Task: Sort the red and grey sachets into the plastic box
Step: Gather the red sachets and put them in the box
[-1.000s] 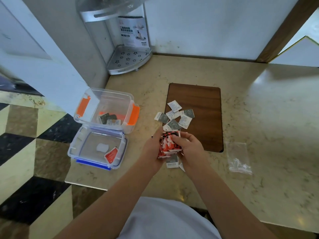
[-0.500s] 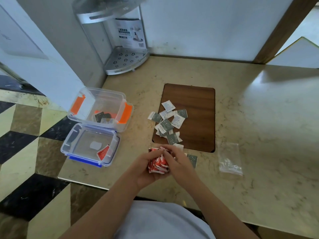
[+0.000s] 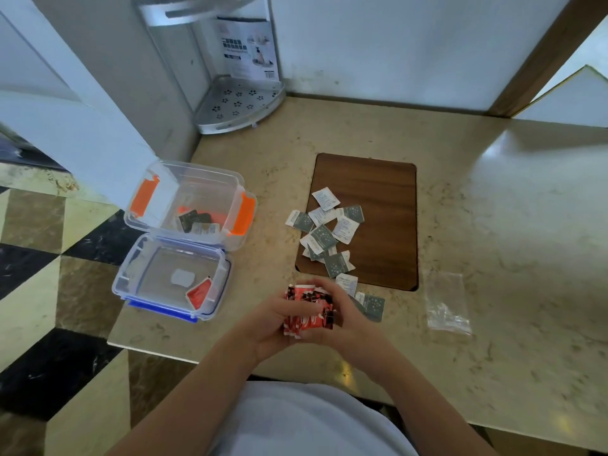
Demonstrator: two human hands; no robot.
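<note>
I hold a stack of small red foil sachets (image 3: pixel 307 311) between both hands near the front edge of the beige marble desk (image 3: pixel 493 225). My left hand (image 3: pixel 266 327) cups the stack from the left and below, its fingers (image 3: pixel 296 312) closed against the packets; my right hand (image 3: pixel 348 327) closes over it from the right, fingers clamped on the same stack. The small grey and white paper sachets (image 3: pixel 324 233) lie loose in a scatter, most on the left part of the dark brown wooden board (image 3: pixel 378 192) set into the desk, several spilling past its front-left corner toward my right hand. The clear plastic box with orange latches (image 3: pixel 197 192) stands open near the left edge of the desk and already holds a few grey sachets; whether the orange patch behind them is sachets or part of the box, I cannot tell. Its clear lid with a blue clip (image 3: pixel 154 274) lies flat, touching the box on the near side, with one red sachet (image 3: pixel 199 292) resting in it. A crumpled clear plastic bag (image 3: pixel 445 304) lies well to the right. Judged step: squaring up the gathered red sachets before transfer. The next move calls for carrying the stack left across the desk, over the lid, and releasing it inside the box apart from the grey ones, with the grip kept firm so no packet slips out.
</note>
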